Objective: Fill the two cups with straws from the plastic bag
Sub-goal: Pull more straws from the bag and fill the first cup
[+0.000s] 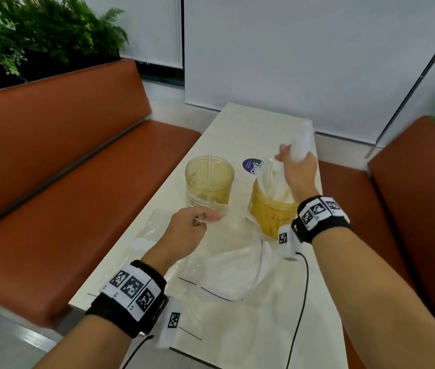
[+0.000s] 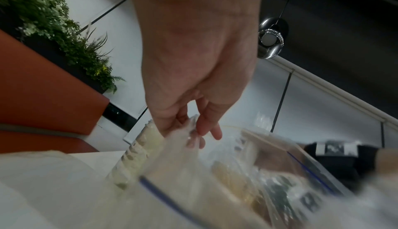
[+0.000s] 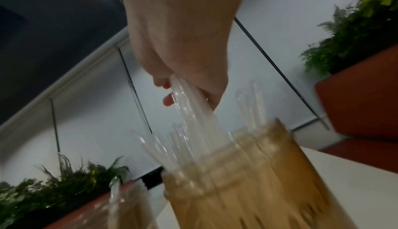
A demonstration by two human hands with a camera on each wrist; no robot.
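Two yellowish clear cups stand on the white table. The left cup holds one clear straw. The right cup has several straws standing in it. My right hand grips a bundle of clear straws above the right cup, their lower ends inside it. My left hand pinches the edge of the clear plastic bag, which lies on the table in front of the cups.
Orange bench seats flank the table on both sides. A purple round sticker lies behind the cups. Green plants stand behind the left bench. A black cable runs from my right wrist.
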